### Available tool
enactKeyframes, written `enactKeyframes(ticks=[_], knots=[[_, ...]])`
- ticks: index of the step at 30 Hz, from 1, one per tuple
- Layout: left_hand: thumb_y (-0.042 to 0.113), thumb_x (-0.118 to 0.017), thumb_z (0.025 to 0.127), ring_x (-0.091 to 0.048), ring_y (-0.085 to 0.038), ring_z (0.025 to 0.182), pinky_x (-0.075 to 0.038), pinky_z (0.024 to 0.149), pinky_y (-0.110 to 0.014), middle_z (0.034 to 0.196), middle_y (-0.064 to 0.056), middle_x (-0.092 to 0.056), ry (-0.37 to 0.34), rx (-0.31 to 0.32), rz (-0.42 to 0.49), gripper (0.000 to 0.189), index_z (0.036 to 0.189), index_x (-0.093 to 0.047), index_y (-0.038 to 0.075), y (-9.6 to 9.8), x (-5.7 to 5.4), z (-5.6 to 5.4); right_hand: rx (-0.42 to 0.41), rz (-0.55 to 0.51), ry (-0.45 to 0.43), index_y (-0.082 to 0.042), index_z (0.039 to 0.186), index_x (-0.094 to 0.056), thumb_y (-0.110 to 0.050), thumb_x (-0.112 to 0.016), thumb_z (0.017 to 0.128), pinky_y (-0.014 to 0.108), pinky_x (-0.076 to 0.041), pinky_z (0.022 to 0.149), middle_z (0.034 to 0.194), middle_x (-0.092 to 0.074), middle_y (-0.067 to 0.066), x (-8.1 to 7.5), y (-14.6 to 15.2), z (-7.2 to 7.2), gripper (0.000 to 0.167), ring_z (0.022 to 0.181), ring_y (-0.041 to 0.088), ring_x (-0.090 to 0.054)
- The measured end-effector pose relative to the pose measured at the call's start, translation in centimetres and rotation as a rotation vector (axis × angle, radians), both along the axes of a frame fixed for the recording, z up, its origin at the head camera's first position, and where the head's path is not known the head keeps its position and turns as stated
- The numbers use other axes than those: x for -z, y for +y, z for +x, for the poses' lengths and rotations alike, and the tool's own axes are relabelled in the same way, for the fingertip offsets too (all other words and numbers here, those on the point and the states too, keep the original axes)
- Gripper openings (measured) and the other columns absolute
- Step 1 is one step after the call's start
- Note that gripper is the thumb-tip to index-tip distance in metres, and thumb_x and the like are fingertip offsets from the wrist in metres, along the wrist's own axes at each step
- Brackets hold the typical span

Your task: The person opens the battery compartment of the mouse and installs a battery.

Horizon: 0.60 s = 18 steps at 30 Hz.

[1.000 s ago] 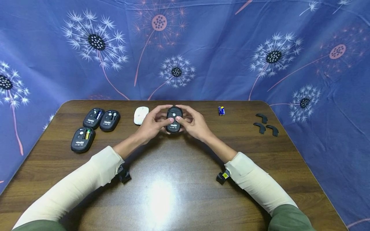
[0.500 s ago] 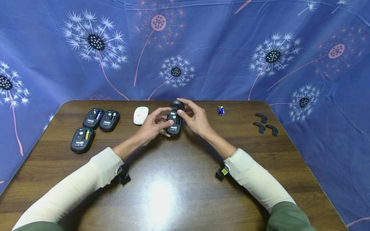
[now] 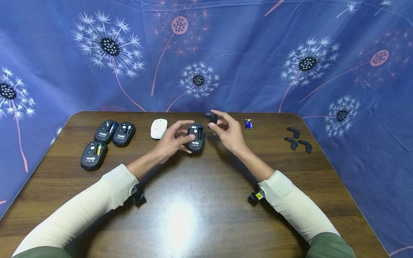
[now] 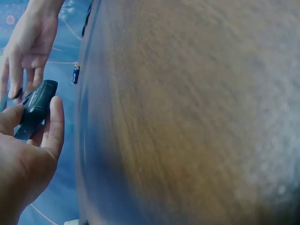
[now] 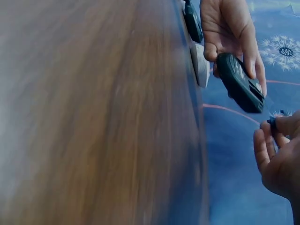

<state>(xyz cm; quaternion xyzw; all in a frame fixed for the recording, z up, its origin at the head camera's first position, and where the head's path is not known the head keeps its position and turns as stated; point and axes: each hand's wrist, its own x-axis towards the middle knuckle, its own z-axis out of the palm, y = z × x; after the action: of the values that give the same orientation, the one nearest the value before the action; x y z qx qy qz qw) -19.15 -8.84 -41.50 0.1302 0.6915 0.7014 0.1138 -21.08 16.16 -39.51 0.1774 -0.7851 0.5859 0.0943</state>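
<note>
My left hand grips a black computer mouse above the table, thumb on its underside, which faces up. An uncovered battery slot shows in the mouse. Just to the right, my right hand pinches a black curved battery cover, apart from the mouse. The right wrist view shows the mouse tilted in the left hand, while the cover is mostly hidden by the right fingers.
Three black mice lie underside up at the left with batteries in their slots. A white mouse sits beyond my left hand. Two blue batteries lie at the back, and three black covers at the right. A patterned cloth hangs behind.
The battery cover has come off the mouse, baring its slot. My right hand has carried the cover away to the right, while my left hand keeps hold of the mouse.
</note>
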Motion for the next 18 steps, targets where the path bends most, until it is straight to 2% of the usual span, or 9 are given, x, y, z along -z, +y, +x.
enactKeyframes(ticks=[1, 3, 8, 13, 16, 18], knots=[[-0.001, -0.07, 0.11, -0.078, -0.024, 0.096, -0.074, 0.071, -0.047, 0.139, -0.034, -0.068, -0.004, -0.003, 0.006, 0.061, 0.167, -0.049, 0.007, -0.1, 0.0, 0.0, -0.002, 0.005, -0.015, -0.009, 0.152, -0.069, -0.003, -0.08, 0.105, 0.031, -0.069, 0.077, 0.107, -0.083, 0.028, 0.0, 0.4, 0.0, 0.049, 0.089, 0.037, -0.08], [-0.001, -0.07, 0.11, -0.078, -0.025, 0.096, -0.074, 0.072, -0.047, 0.139, -0.033, -0.068, -0.015, -0.008, 0.015, 0.061, 0.167, -0.049, 0.008, -0.2, -0.1, 0.0, 0.0, 0.02, -0.046, -0.009, 0.153, -0.069, -0.003, -0.079, 0.105, 0.032, -0.07, 0.078, 0.108, -0.083, 0.028, -0.1, 1.2, 0.1, 0.05, 0.087, 0.03, -0.082], [-0.001, -0.069, 0.11, -0.077, -0.025, 0.096, -0.074, 0.073, -0.047, 0.137, -0.033, -0.067, -0.022, -0.004, 0.03, 0.06, 0.166, -0.05, 0.01, -0.2, -0.5, 0.0, 0.02, 0.047, -0.112, -0.007, 0.156, -0.066, -0.004, -0.078, 0.106, 0.024, -0.068, 0.076, 0.112, -0.081, 0.033, -0.2, 4.0, 0.3, 0.051, 0.086, 0.012, -0.081], [-0.002, -0.069, 0.11, -0.077, -0.024, 0.095, -0.074, 0.074, -0.048, 0.135, -0.032, -0.067, -0.025, -0.003, 0.04, 0.059, 0.165, -0.05, 0.009, -0.2, -0.5, 0.0, 0.048, 0.071, -0.152, -0.008, 0.158, -0.064, -0.004, -0.078, 0.107, 0.028, -0.07, 0.078, 0.116, -0.08, 0.035, -0.3, 6.7, 0.6, 0.053, 0.09, 0.018, -0.083], [-0.001, -0.069, 0.11, -0.078, -0.024, 0.095, -0.074, 0.075, -0.048, 0.133, -0.031, -0.068, -0.033, 0.002, 0.039, 0.061, 0.166, -0.048, 0.008, -0.2, -0.4, 0.0, 0.066, 0.127, -0.182, -0.013, 0.159, -0.064, -0.009, -0.078, 0.108, 0.036, -0.072, 0.083, 0.115, -0.08, 0.032, -0.1, 8.5, 1.0, 0.054, 0.095, 0.025, -0.084], [-0.001, -0.068, 0.11, -0.078, -0.024, 0.095, -0.074, 0.075, -0.048, 0.132, -0.029, -0.068, -0.039, 0.009, 0.039, 0.062, 0.167, -0.046, 0.007, -0.2, -0.3, 0.0, 0.077, 0.172, -0.197, -0.015, 0.16, -0.063, -0.011, -0.077, 0.109, 0.038, -0.072, 0.084, 0.113, -0.081, 0.03, 0.0, 9.6, 1.2, 0.054, 0.095, 0.024, -0.084]])
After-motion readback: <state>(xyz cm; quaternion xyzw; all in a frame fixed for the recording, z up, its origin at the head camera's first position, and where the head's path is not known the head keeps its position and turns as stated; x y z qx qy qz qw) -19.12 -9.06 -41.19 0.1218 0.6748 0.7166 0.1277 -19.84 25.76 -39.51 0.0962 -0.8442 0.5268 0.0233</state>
